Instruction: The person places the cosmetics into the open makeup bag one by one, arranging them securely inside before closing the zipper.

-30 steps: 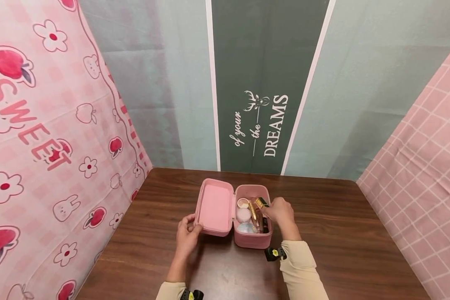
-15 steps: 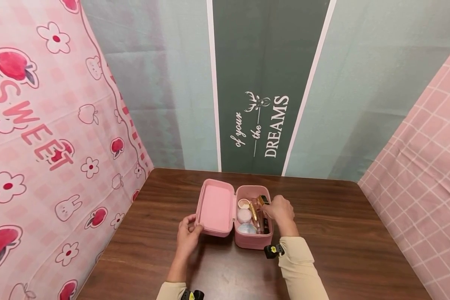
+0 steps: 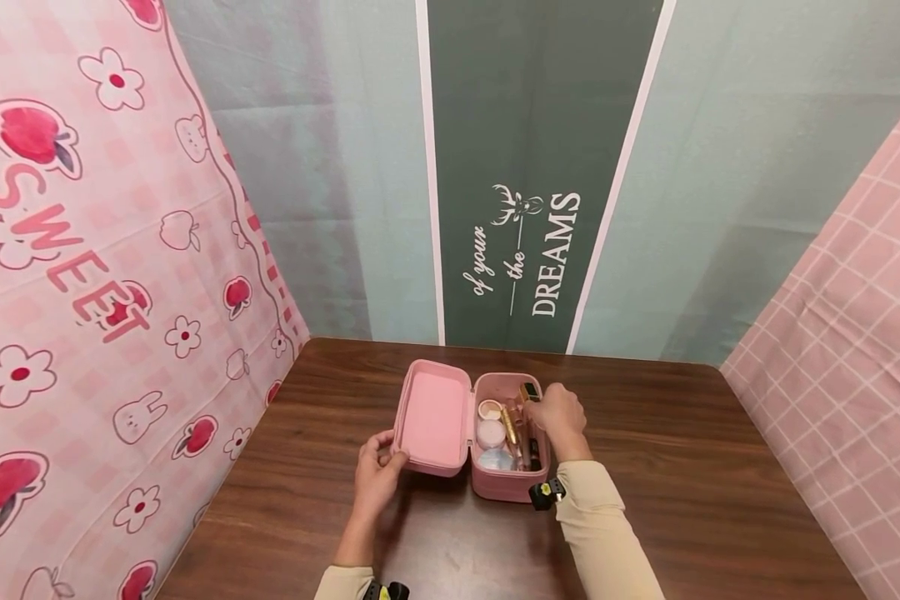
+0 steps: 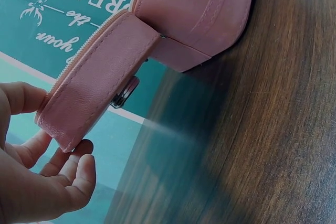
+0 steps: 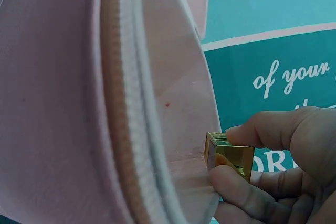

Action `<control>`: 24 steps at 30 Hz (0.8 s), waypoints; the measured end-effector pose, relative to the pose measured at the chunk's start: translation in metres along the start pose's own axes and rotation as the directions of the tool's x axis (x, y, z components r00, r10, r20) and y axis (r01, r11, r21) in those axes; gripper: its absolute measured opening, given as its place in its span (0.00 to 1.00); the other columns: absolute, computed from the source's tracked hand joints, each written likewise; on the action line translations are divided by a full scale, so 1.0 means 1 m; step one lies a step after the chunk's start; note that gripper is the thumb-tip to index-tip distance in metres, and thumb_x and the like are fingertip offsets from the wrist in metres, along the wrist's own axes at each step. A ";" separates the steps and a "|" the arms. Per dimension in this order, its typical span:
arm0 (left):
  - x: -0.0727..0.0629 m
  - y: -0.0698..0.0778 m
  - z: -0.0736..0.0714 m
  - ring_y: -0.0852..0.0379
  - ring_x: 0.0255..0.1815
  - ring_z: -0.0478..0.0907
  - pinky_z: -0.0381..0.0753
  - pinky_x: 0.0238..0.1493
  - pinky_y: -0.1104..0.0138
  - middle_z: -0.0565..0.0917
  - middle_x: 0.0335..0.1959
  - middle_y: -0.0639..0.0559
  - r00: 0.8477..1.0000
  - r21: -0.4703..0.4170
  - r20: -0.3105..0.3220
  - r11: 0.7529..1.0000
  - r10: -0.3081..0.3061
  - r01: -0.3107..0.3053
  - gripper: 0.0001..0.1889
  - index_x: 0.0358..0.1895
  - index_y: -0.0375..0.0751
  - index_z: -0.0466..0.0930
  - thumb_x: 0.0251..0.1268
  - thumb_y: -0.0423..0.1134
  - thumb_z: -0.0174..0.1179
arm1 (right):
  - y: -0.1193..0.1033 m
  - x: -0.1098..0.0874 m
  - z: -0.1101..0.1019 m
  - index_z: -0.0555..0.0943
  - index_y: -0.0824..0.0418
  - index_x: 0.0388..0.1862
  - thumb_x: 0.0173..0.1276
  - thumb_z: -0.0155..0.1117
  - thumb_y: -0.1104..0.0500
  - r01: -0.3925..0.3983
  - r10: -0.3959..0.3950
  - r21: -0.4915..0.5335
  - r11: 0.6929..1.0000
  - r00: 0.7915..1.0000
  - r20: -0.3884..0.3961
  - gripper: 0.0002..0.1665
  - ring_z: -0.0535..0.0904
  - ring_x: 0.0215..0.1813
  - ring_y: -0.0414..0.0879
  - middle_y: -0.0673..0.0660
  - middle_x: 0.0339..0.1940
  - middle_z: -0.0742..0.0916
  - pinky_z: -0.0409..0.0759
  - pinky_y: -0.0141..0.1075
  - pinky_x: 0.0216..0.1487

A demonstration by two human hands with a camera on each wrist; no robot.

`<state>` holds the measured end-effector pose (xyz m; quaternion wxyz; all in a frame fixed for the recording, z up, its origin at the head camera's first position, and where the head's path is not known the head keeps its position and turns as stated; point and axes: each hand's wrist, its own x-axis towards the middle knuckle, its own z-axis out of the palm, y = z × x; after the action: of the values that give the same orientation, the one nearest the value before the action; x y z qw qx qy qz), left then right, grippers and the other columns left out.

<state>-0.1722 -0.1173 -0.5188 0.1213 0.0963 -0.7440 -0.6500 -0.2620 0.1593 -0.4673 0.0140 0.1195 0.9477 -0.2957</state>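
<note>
A pink zippered makeup case (image 3: 506, 486) stands unzipped on the table, its lid (image 3: 433, 417) folded out to the left. My left hand (image 3: 377, 475) holds the lid's near left corner, thumb on one side and fingers on the other, as the left wrist view (image 4: 47, 177) shows. Over the case's right rim, my right hand (image 3: 558, 417) pinches a square gold-and-black lipstick (image 5: 233, 156) between thumb and fingers. Inside the case lie a pale round jar (image 3: 491, 433), a small round compact (image 3: 490, 409), a gold tube (image 3: 508, 425), a clear bluish packet (image 3: 495, 459) and dark tubes (image 3: 534, 454).
The brown wooden table (image 3: 682, 483) reaches out on both sides of the case. A grey-green cloth (image 3: 540, 108) hangs behind it, with pink printed cloths (image 3: 195, 292) on the left and pink checked ones (image 3: 855, 333) on the right.
My right hand has shifted slightly up and back with the lipstick, which now stands more upright by the case's far right corner. The left hand keeps its hold on the lid.
</note>
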 end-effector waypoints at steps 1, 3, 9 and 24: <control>0.000 0.000 0.000 0.46 0.38 0.76 0.75 0.31 0.72 0.68 0.49 0.36 1.000 -0.002 0.002 1.000 0.001 -0.001 0.19 0.51 0.27 0.73 0.52 0.25 0.60 | 0.000 0.001 0.000 0.77 0.67 0.28 0.56 0.64 0.51 0.005 -0.005 0.002 1.000 1.000 -0.004 0.18 0.73 0.26 0.53 0.60 0.23 0.78 0.69 0.43 0.21; 0.000 0.001 0.001 0.48 0.37 0.76 0.75 0.31 0.72 0.68 0.49 0.36 1.000 -0.003 0.005 1.000 0.003 -0.003 0.19 0.51 0.27 0.73 0.53 0.25 0.60 | 0.001 0.003 0.000 0.77 0.67 0.30 0.57 0.64 0.51 0.014 -0.014 0.000 1.000 1.000 -0.007 0.19 0.73 0.25 0.53 0.60 0.23 0.78 0.69 0.43 0.21; 0.000 0.002 0.002 0.50 0.36 0.76 0.75 0.31 0.71 0.67 0.49 0.37 1.000 -0.004 0.013 1.000 0.010 -0.010 0.19 0.51 0.28 0.73 0.53 0.26 0.60 | 0.000 0.006 -0.003 0.79 0.68 0.31 0.57 0.65 0.49 0.016 -0.016 -0.012 1.000 1.000 0.016 0.21 0.73 0.25 0.53 0.60 0.23 0.78 0.69 0.42 0.20; -0.023 0.047 -0.001 0.43 0.38 0.75 0.72 0.29 0.74 0.67 0.49 0.31 1.000 0.020 0.016 1.000 -0.001 0.001 0.18 0.51 0.21 0.70 0.56 0.24 0.57 | -0.003 0.004 -0.008 0.78 0.70 0.40 0.58 0.65 0.50 0.001 0.001 -0.024 1.000 0.994 0.108 0.24 0.74 0.29 0.55 0.61 0.27 0.78 0.69 0.42 0.23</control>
<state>-0.1494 -0.1044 -0.4731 0.1138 0.0925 -0.7514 -0.6434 -0.2666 0.1623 -0.4590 0.0665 0.1033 0.9490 -0.2905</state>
